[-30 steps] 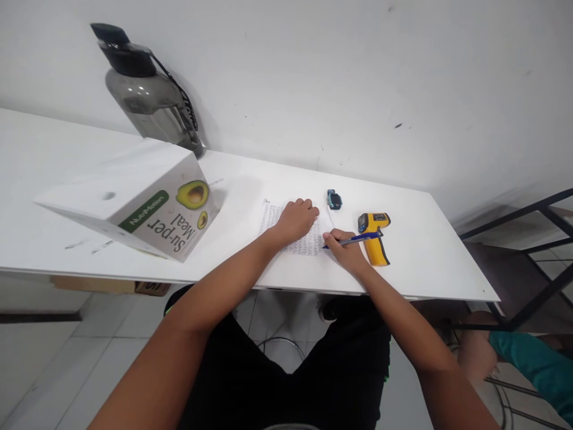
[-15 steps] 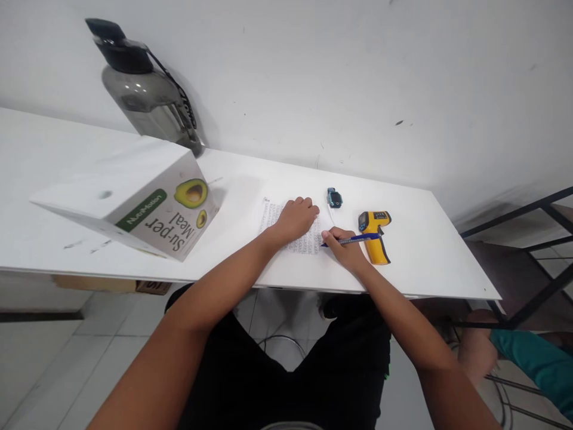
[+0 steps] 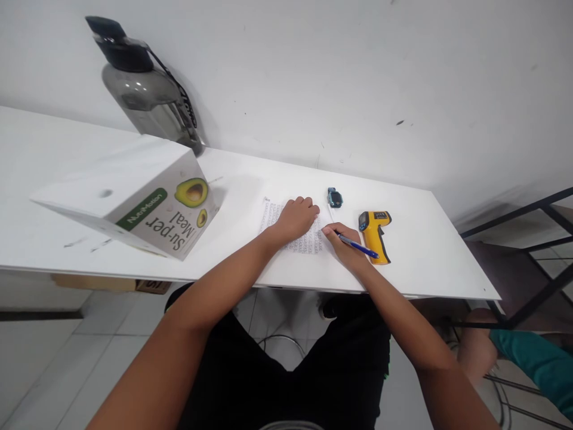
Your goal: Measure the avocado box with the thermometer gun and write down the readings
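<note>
Left hand (image 3: 299, 218): on paper (image 3: 308, 242), fingers bent; closure indeterminable.
Right hand (image 3: 341, 240): pinching blue pen (image 3: 359, 245), paper's right side.

A scuffed white wall (image 3: 286, 89) rose behind a white desk (image 3: 430, 251) — pale floor tiles (image 3: 102, 358) lay below, black metal framing (image 3: 544, 203) at right.

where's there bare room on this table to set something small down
Broad free patch: the right end of the white table, between the yellow gun-shaped device and the right edge. A smaller one lies between the box and the paper, beyond the left forearm. Crowded: around the paper, with left hand, right hand, blue pen and watch close together.
</note>
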`<state>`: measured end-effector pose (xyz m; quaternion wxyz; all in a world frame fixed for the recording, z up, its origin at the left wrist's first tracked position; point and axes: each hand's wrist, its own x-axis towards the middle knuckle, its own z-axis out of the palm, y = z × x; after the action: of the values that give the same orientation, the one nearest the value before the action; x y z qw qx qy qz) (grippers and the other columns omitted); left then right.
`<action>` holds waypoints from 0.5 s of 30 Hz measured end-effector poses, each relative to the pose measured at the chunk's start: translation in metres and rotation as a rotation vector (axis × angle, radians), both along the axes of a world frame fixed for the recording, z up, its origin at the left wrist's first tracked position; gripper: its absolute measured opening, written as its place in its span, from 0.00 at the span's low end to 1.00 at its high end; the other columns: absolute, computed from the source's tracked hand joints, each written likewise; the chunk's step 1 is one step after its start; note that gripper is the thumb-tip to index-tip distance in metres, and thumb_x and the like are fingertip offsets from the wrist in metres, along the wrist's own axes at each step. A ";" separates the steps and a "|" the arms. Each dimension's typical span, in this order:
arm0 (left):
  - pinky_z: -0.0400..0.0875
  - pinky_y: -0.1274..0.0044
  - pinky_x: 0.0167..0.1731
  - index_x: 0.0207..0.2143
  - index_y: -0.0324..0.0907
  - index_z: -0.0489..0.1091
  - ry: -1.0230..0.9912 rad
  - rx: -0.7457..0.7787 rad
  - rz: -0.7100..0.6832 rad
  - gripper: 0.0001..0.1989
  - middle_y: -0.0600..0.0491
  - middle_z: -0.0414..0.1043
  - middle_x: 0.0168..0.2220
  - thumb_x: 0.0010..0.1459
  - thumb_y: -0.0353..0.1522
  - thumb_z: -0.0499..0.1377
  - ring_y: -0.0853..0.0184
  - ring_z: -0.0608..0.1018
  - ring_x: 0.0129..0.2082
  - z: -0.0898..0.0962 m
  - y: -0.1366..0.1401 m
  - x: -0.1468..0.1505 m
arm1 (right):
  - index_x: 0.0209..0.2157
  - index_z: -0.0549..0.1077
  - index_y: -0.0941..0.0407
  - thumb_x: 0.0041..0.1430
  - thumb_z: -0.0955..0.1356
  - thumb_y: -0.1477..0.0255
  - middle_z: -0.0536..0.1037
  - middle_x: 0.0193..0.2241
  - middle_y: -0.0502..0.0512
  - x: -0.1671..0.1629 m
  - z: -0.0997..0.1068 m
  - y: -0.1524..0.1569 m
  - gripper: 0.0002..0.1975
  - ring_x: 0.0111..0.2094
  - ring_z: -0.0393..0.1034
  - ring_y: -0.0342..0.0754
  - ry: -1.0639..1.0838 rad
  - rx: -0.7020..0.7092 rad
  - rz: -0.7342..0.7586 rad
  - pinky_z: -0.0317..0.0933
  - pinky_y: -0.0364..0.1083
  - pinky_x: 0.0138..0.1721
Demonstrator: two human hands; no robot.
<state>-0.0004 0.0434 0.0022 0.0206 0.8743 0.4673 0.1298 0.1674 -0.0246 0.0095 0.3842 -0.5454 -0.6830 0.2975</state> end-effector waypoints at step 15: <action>0.61 0.69 0.38 0.44 0.41 0.70 -0.001 -0.007 0.000 0.16 0.46 0.68 0.42 0.66 0.33 0.45 0.59 0.69 0.42 0.001 -0.001 0.001 | 0.52 0.69 0.53 0.57 0.65 0.69 0.77 0.35 0.51 0.007 -0.021 0.012 0.20 0.25 0.63 0.42 0.055 0.012 -0.094 0.60 0.43 0.29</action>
<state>0.0003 0.0428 0.0032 0.0238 0.8741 0.4678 0.1283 0.1741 -0.0127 -0.0116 0.4194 -0.5663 -0.6476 0.2899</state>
